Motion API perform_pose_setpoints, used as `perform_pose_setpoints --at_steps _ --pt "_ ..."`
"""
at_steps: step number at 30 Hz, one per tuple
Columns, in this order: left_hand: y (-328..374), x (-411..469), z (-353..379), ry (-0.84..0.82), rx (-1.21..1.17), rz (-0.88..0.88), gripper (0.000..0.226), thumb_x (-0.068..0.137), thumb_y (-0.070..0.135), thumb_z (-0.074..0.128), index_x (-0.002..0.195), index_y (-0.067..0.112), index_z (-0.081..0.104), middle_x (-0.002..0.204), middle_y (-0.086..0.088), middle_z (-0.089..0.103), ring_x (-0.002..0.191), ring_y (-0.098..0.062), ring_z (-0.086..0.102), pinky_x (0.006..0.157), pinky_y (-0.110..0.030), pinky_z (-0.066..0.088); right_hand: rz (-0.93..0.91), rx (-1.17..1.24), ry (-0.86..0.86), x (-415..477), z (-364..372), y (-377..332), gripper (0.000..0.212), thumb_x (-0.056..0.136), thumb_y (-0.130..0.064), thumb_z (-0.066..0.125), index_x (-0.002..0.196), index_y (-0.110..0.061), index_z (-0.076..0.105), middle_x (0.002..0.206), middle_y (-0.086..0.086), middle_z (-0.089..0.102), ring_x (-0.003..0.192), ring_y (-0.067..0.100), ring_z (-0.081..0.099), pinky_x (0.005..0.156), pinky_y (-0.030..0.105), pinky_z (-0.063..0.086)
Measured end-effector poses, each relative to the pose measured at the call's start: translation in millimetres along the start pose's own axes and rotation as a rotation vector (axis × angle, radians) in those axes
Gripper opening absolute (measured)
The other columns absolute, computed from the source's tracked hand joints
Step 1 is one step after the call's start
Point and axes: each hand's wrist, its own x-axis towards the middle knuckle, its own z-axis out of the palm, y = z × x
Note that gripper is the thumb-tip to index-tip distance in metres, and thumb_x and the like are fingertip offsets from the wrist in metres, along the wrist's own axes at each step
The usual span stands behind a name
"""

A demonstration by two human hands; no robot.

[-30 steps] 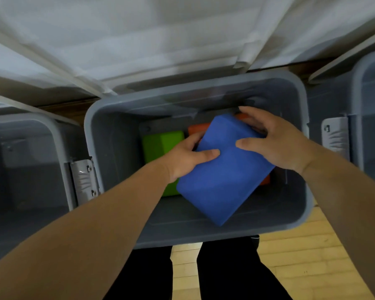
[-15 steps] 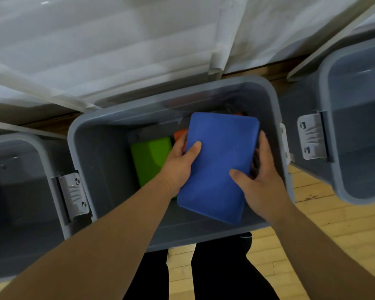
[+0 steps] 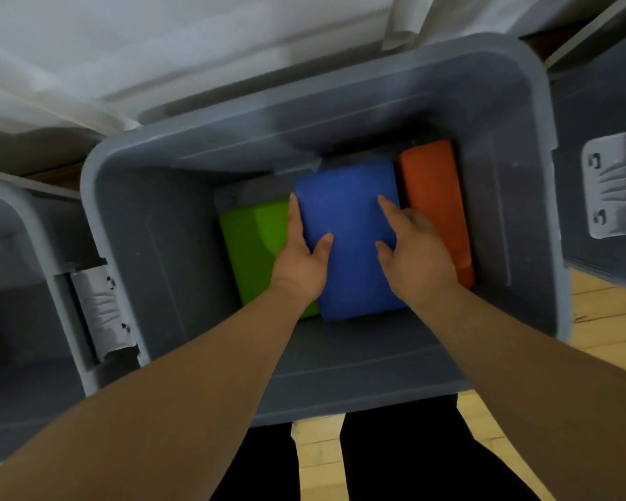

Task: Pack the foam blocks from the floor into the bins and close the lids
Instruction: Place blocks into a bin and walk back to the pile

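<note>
While both hands are down inside the middle bin (image 3: 181, 269), the step looks like seating the blue block (image 3: 347, 226) into the gap between the green block (image 3: 253, 247) and the orange block (image 3: 436, 197). It touches green on one side and sits right up against orange on the other, so three blocks lie side by side on the bin bottom.

Left hand (image 3: 299, 262): fingers (image 3: 292, 218) held together and running straight along the blue block's green-side edge, thumb laid on its top face, so it's pinching that edge. Right hand (image 3: 414, 247): forefinger and thumb lie flat and apart on the top face, more of a press than a grab. The rest of that hand heads toward the orange side and I can't tell if it hooks over the edge.

My guess for next: let go, pull both hands up and out, then go to the wooden floor (image 3: 608, 320) for another block. No loose blocks show here, though, so I can't say how many are left. The lid isn't on yet either.

Writing-wise, nothing. No brand or label on the blocks or bins. The pale latches (image 3: 102, 312) on the neighbouring bins (image 3: 11, 374) only have moulded ridges
</note>
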Motion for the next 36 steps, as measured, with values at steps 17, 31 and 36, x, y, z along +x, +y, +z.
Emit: perform_pose_setpoints --at_steps 17,31,36 --pt "29.0 -62.3 -25.5 -0.184 0.282 0.059 0.098 0.09 0.033 0.074 0.163 0.029 0.008 0.155 0.01 0.039 0.137 -0.012 0.044 0.101 -0.02 0.036 0.177 -0.118 -0.06 -77.6 -46.3 -15.7 0.075 0.092 -0.048 0.064 0.157 -0.034 0.029 0.161 0.008 0.02 0.143 0.033 0.026 0.113 0.047 0.034" --pt "122.1 -356.8 -203.1 -0.459 0.882 0.186 0.086 0.093 0.052 0.065 0.161 0.024 0.019 0.164 -0.009 0.026 0.144 -0.03 0.036 0.107 -0.036 0.036 0.641 0.509 -0.066 -390.4 -176.6 -112.6 0.085 0.083 -0.049 0.075 0.154 -0.021 0.037 0.151 0.012 0.04 0.138 0.033 0.042 0.114 0.043 0.035" --pt "133.2 -431.9 -250.9 -0.539 1.055 0.264 0.088 0.089 0.054 0.069 0.159 0.018 0.028 0.159 -0.014 0.035 0.139 -0.033 0.042 0.113 -0.043 0.039 0.837 0.731 0.041 -515.8 -177.6 -157.4 0.079 0.086 -0.044 0.075 0.151 -0.017 0.041 0.151 0.011 0.045 0.136 0.032 0.047 0.098 0.035 0.04"
